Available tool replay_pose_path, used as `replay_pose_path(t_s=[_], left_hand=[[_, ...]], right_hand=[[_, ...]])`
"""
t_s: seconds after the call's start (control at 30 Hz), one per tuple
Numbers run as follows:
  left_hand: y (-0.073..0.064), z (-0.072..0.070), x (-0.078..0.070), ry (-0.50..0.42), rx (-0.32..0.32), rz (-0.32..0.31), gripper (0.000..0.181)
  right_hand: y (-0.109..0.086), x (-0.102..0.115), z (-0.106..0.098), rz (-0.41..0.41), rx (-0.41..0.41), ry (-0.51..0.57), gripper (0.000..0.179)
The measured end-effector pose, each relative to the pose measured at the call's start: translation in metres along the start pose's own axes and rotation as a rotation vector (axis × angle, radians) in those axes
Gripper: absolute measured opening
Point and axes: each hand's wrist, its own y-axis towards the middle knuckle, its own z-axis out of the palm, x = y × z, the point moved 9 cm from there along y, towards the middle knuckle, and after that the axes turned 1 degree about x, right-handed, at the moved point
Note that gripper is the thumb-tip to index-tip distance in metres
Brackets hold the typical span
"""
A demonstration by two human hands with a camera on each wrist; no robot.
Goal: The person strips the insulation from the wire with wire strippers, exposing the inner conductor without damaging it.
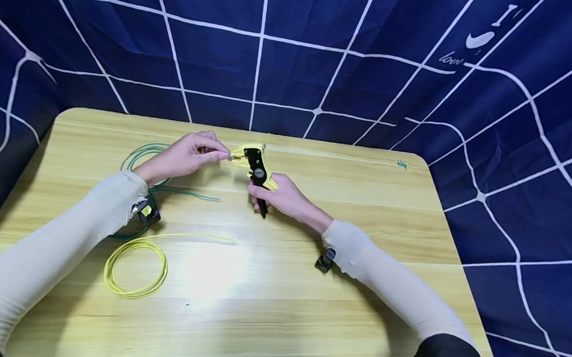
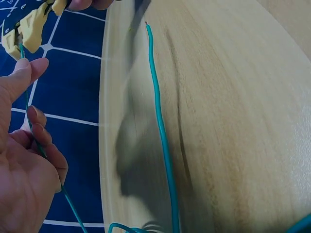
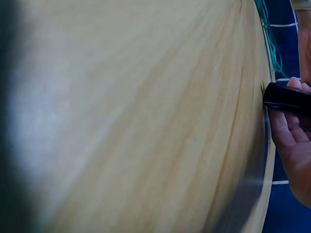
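A yellow and black wire stripper (image 1: 256, 163) is gripped round its handles by my right hand (image 1: 287, 197), its head pointing away over the table. My left hand (image 1: 186, 153) pinches a thin green wire (image 2: 73, 208) between thumb and finger. The tip of that wire runs into the stripper's jaws, with the fingertips right beside them. Beneath the left wrist lies the green wire coil (image 1: 131, 158), partly hidden by the arm. Its other end (image 2: 158, 107) stretches over the wood, with a bit of bare copper at the tip. In the right wrist view, a black handle (image 3: 286, 99) shows in the palm.
A coil of yellow wire (image 1: 131, 294) lies nearer on the wooden table (image 1: 336, 323), one end reaching right. Small green scraps (image 1: 402, 164) sit at the far right corner. Dark blue cloth (image 1: 292, 69) with white lines hangs behind and beside the table.
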Motion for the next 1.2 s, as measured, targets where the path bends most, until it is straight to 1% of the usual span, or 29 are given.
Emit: replay_pose_path(t_s=[0.2, 0.37, 0.67, 0.83, 0.97, 1.2], left_hand=[[-0.0045, 0.0030, 0.0027, 0.000, 0.013, 0.002, 0.016], [-0.0038, 0.0028, 0.0043, 0.015, 0.011, -0.002, 0.017], [-0.0013, 0.0029, -0.0032, 0.019, 0.015, 0.012, 0.016], [-0.0005, 0.0054, -0.0006, 0.051, 0.024, 0.009, 0.016], [-0.0003, 0.0068, -0.0011, 0.046, 0.025, 0.013, 0.016], [0.0005, 0.0081, 0.0020, 0.056, 0.028, -0.024, 0.019]], right_hand=[[0.0003, -0.0020, 0.0040, -0.023, 0.023, -0.029, 0.020], [0.0012, 0.0011, 0.0047, -0.044, 0.032, -0.042, 0.021], [0.0029, 0.0019, 0.0037, -0.053, 0.023, -0.087, 0.029], [0.0034, 0.0017, 0.0039, -0.069, 0.022, -0.143, 0.035], [0.0032, 0.0014, 0.0021, -0.072, 0.004, -0.153, 0.035], [0.0027, 0.0027, 0.0034, -0.086, 0.008, -0.134, 0.039]])
